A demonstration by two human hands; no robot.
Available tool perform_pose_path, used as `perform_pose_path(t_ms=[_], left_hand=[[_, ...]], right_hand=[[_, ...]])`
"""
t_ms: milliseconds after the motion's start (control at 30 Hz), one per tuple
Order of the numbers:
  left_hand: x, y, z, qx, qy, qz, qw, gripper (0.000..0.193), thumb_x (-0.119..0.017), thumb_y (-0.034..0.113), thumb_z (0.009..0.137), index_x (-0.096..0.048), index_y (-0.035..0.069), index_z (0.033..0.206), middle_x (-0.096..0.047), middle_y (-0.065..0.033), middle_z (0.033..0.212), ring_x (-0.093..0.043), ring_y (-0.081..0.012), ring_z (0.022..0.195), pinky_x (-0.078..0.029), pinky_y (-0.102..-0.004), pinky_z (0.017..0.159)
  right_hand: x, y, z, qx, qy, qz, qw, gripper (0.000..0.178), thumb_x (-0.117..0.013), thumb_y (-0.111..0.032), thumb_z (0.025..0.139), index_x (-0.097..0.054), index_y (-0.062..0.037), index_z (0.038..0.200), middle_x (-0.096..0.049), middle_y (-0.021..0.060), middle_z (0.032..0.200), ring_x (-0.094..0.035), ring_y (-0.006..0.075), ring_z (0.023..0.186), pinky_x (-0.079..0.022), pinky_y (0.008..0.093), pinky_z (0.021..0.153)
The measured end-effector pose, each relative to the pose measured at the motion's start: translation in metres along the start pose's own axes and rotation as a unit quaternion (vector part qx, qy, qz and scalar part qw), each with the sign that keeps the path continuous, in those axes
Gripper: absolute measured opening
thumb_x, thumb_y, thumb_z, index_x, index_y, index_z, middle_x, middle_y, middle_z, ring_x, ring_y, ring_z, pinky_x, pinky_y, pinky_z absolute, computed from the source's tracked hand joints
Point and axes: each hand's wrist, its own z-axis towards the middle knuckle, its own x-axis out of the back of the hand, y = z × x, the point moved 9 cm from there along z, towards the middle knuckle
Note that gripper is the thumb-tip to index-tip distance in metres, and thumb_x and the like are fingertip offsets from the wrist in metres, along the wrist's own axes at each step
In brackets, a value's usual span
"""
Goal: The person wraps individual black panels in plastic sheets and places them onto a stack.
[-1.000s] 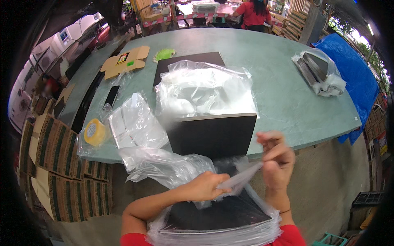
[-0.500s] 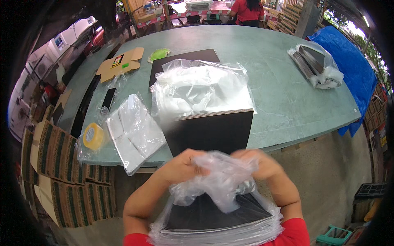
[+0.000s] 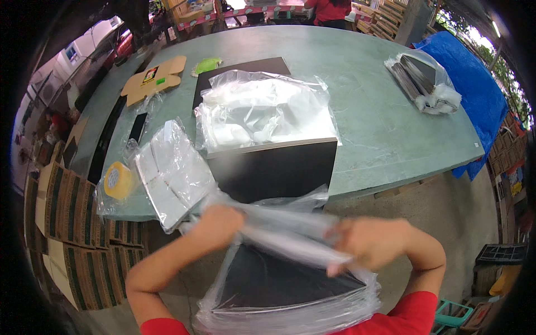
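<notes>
Both the left hand (image 3: 219, 223) and right hand (image 3: 365, 241) clenched a twisted clear plastic bag (image 3: 290, 234) stretched between them, above black sheets (image 3: 279, 285). Beyond the hands spread a green table (image 3: 363, 111), with cardboard boxes (image 3: 61, 223) leftward.

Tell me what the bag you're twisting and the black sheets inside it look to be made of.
Bag: thin clear plastic film, glossy; it wrinkles, shines and shows the stack through it. Black sheets: probably card or rigid board with a matte finish, lying flat with sharp edges. Both hands, left hand and right hand, grip the bag.
</notes>
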Motion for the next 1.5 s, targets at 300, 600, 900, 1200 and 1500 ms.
perform_pose_path(t_ms=[300, 600, 900, 1200, 1500], left_hand=[[0.035, 0.058, -0.01, -0.051, -0.05, -0.056, 0.996, 0.015, -0.049, 0.018, 0.072, -0.055, 0.005, 0.077, -0.058, -0.0079, 0.069, -0.059, -0.0209, 0.063, -0.047, -0.0348, 0.051], [0.039, 0.002, -0.05, 0.065, 0.082, -0.486, 0.868, 0.023, -0.064, 0.021, 0.068, -0.054, 0.002, 0.059, -0.059, -0.0074, 0.063, -0.057, -0.0191, 0.06, -0.044, -0.0322, 0.056], [0.077, -0.094, -0.048, 0.255, 0.464, -0.116, 0.84, 0.045, -0.048, -0.009, 0.064, -0.049, 0.008, 0.106, -0.047, -0.0141, 0.099, -0.054, -0.0285, 0.076, -0.044, -0.0337, 0.064], [0.076, -0.057, -0.036, 0.199, 0.345, -0.076, 0.914, 0.067, -0.047, -0.011, 0.062, -0.042, 0.019, 0.121, -0.043, -0.0118, 0.112, -0.055, -0.0274, 0.071, -0.046, -0.036, 0.063], [0.092, -0.059, -0.034, 0.199, 0.339, -0.08, 0.916, 0.068, -0.05, -0.011, 0.059, -0.042, 0.018, 0.12, -0.045, -0.0108, 0.107, -0.055, -0.0262, 0.071, -0.045, -0.0346, 0.062]], right_hand=[[0.005, 0.077, 0.01, -0.17, 0.145, -0.502, 0.835, 0.016, -0.049, -0.016, 0.067, -0.063, -0.0094, 0.073, -0.059, 0.0081, 0.08, -0.049, 0.0178, 0.098, -0.021, 0.0457, 0.098], [0.096, 0.11, -0.06, -0.175, 0.646, -0.01, 0.743, 0.022, -0.063, -0.004, 0.06, -0.058, -0.0055, 0.082, -0.058, 0.009, 0.08, -0.057, 0.0215, 0.074, -0.044, 0.0321, 0.064], [0.082, 0.084, -0.019, -0.166, 0.603, -0.236, 0.744, 0.057, -0.045, 0.012, 0.057, -0.048, -0.0077, 0.111, -0.044, 0.0125, 0.114, -0.04, 0.0306, 0.106, -0.035, 0.0387, 0.088], [0.064, 0.104, -0.042, -0.115, 0.592, -0.101, 0.791, 0.058, -0.045, 0.012, 0.062, -0.045, -0.0077, 0.116, -0.04, 0.0144, 0.12, -0.039, 0.0322, 0.108, -0.032, 0.039, 0.091], [0.075, 0.089, -0.031, -0.147, 0.545, -0.243, 0.789, 0.058, -0.041, 0.016, 0.059, -0.047, -0.0045, 0.113, -0.039, 0.0143, 0.12, -0.04, 0.0298, 0.108, -0.035, 0.0348, 0.088]])
